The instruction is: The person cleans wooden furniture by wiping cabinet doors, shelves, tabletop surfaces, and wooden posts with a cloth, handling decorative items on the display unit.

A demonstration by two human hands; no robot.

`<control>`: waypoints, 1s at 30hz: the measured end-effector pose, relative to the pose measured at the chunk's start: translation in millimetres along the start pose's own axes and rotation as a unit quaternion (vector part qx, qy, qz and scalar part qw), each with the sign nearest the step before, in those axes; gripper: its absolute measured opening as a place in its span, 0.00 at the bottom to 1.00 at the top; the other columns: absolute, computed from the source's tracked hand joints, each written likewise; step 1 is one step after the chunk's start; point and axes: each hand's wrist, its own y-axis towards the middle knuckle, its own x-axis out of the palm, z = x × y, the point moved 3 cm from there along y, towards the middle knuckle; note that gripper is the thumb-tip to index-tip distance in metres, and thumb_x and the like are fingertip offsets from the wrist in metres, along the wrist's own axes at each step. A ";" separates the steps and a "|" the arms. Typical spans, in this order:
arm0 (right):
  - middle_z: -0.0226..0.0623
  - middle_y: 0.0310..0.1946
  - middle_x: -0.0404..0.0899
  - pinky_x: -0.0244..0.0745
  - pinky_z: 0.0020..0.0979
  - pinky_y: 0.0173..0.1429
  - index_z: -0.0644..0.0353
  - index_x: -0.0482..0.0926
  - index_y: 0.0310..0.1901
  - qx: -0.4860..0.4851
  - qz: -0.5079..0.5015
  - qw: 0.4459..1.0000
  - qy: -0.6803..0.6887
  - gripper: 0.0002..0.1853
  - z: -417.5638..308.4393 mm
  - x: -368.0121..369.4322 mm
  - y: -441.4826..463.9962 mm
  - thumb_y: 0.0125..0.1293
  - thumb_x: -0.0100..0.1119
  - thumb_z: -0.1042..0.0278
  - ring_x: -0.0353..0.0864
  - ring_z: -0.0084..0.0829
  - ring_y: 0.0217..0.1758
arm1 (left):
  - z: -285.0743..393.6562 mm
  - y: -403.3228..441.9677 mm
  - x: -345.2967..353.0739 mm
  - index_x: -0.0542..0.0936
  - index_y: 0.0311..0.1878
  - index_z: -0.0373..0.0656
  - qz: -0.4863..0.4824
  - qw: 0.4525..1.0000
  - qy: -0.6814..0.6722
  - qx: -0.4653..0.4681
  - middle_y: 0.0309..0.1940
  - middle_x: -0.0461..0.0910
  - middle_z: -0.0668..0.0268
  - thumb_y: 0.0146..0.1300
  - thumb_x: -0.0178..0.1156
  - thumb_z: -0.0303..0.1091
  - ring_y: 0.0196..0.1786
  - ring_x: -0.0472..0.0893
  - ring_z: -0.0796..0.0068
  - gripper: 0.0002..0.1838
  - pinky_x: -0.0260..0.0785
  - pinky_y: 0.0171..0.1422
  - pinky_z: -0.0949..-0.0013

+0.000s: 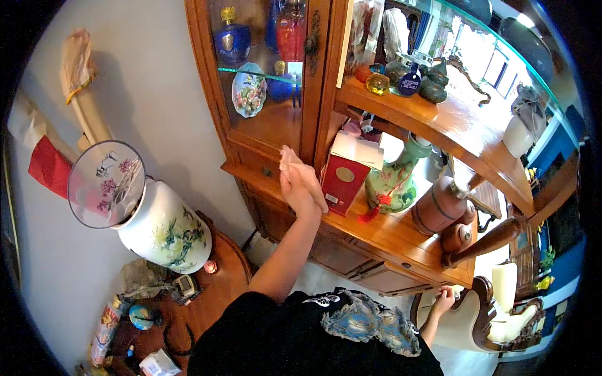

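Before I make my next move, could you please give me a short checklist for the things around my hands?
1. Left hand clear of the red box: cannot tell; they appear side by side.
2. Red box well back from the cabinet top's front edge: not ok; its base is close to it.
3. Green vase standing: ok.
4. Brown jar standing: ok.
5. Large white vase clear of the left arm: ok, a gap shows.
6. Right hand empty: cannot tell; it looks curled.
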 end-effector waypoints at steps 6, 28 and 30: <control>0.26 0.27 0.78 0.66 0.21 0.25 0.59 0.77 0.31 -0.044 -0.062 0.995 -0.065 0.11 -33.3 27.6 -25.6 0.67 0.48 0.84 0.73 0.17 0.26 | 27.6 13.2 52.3 0.72 0.73 0.32 -0.130 0.799 0.303 0.504 0.73 0.73 0.50 0.79 0.50 0.34 0.76 0.71 0.58 0.24 0.61 0.79 0.57; 0.25 0.30 0.73 0.63 0.21 0.32 0.60 0.77 0.33 -0.157 -0.163 0.974 -0.015 0.12 -200.7 93.9 -29.3 0.73 0.48 0.84 0.68 0.16 0.28 | 80.7 27.1 103.6 0.80 0.68 0.43 -0.265 0.593 0.396 0.649 0.72 0.75 0.52 0.73 0.56 0.27 0.76 0.71 0.46 0.22 0.64 0.78 0.51; 0.25 0.30 0.73 0.63 0.21 0.32 0.60 0.77 0.33 -0.189 -0.175 0.966 -0.015 0.12 -198.7 98.0 -22.5 0.74 0.48 0.83 0.68 0.16 0.28 | 88.2 20.5 114.7 0.80 0.68 0.42 -0.261 0.595 0.382 0.657 0.72 0.75 0.53 0.72 0.57 0.27 0.77 0.71 0.47 0.22 0.63 0.79 0.51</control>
